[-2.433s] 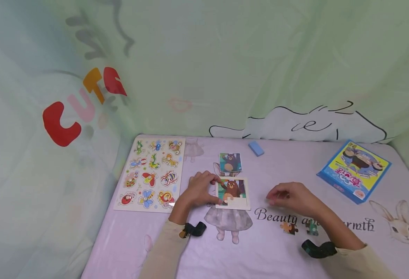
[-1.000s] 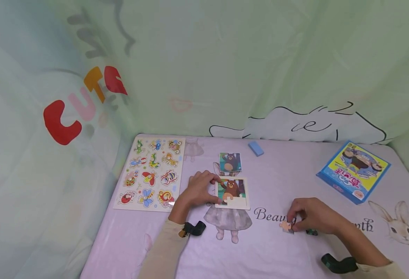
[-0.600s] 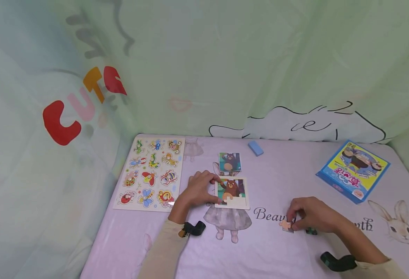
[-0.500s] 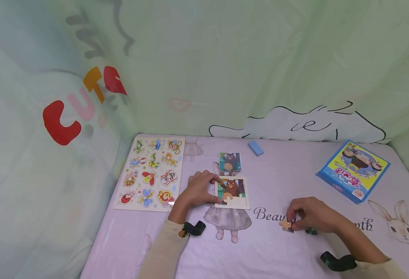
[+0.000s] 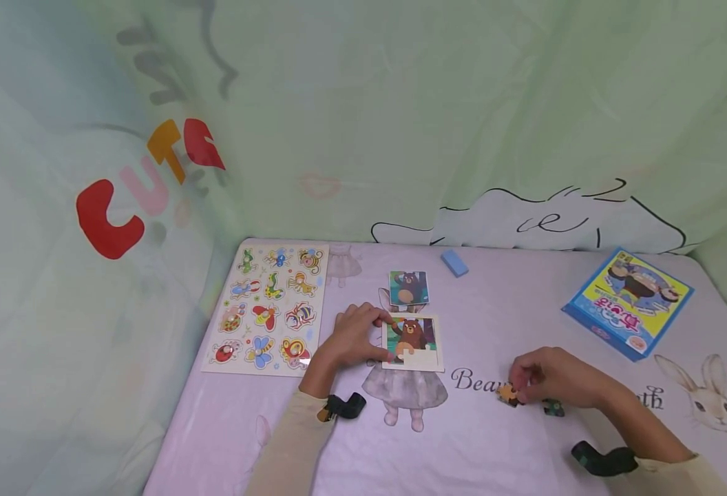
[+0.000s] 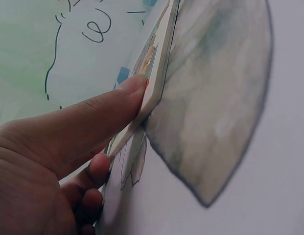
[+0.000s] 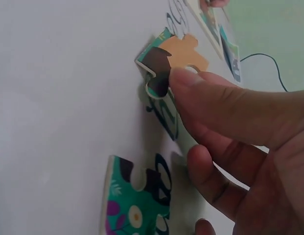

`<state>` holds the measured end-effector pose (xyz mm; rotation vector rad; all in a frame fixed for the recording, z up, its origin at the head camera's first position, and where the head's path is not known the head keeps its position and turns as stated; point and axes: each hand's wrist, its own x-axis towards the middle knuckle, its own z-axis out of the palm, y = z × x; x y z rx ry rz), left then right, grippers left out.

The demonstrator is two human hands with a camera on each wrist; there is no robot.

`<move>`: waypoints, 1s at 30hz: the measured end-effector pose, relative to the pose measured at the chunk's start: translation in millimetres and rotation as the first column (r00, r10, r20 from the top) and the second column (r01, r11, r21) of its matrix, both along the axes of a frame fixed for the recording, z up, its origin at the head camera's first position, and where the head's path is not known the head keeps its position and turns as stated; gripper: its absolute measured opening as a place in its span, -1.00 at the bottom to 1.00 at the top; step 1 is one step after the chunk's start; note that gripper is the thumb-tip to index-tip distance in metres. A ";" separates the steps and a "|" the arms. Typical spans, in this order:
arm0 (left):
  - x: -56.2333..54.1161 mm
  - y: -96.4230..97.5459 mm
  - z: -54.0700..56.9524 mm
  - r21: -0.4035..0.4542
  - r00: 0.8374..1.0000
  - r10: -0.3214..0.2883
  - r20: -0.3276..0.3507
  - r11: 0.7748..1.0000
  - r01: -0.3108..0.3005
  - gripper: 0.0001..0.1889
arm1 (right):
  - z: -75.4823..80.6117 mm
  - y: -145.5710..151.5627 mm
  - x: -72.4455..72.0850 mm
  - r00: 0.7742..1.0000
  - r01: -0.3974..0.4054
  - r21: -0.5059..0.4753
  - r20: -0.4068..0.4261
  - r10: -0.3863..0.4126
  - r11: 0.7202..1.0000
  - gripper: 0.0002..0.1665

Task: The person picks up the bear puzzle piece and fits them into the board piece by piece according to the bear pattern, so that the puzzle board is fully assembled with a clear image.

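Observation:
My left hand (image 5: pixel 354 335) holds the left side of a small framed jigsaw puzzle (image 5: pixel 412 336) with a brown bear on it. Its thumb lies over the frame's edge in the left wrist view, with the fingers against the side. The bottom right part of the puzzle shows bare backing. Between thumb and forefinger, my right hand (image 5: pixel 555 377) pinches an orange, brown and green puzzle piece (image 7: pixel 166 58), tilted over the tablecloth. A second puzzle piece (image 7: pixel 134 200), green with flowers, lies beside that hand, partly behind it in the head view.
A bear picture card (image 5: pixel 409 288) lies just beyond the puzzle. An insect puzzle board (image 5: pixel 270 310) is at the left, a blue block (image 5: pixel 454 263) at the back, and a blue and yellow box (image 5: pixel 630 303) at the right. Curtains hang behind the table.
My right hand has moved down and right to the loose pieces and taken the orange and brown one, which is now slightly raised and tilted. The left hand stays on the puzzle.

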<state>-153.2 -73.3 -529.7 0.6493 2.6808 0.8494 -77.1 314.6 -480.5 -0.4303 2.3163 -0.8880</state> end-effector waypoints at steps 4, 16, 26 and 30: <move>0.6 -0.5 2.4 0.017 1.000 -0.001 0.000 1.000 0.001 -0.36 | 3.4 -0.4 -1.2 1.000 0.003 -0.060 0.009 -0.002 0.998 -0.84; 1.7 -0.9 4.1 0.029 1.000 -0.001 -0.002 1.000 0.001 -0.36 | 9.9 -16.0 -7.9 0.998 0.006 -0.114 -0.060 -0.013 0.993 -0.83; 1.7 -0.5 2.6 0.020 1.000 0.007 -0.002 1.000 -0.007 -0.37 | 12.9 -39.4 -17.5 0.999 0.026 -0.091 -0.031 -0.029 0.996 -0.83; 2.1 -0.3 3.8 0.020 1.000 0.009 -0.003 1.000 -0.009 -0.37 | 13.2 -50.5 -21.8 0.999 0.033 -0.102 -0.015 -0.035 0.994 -0.82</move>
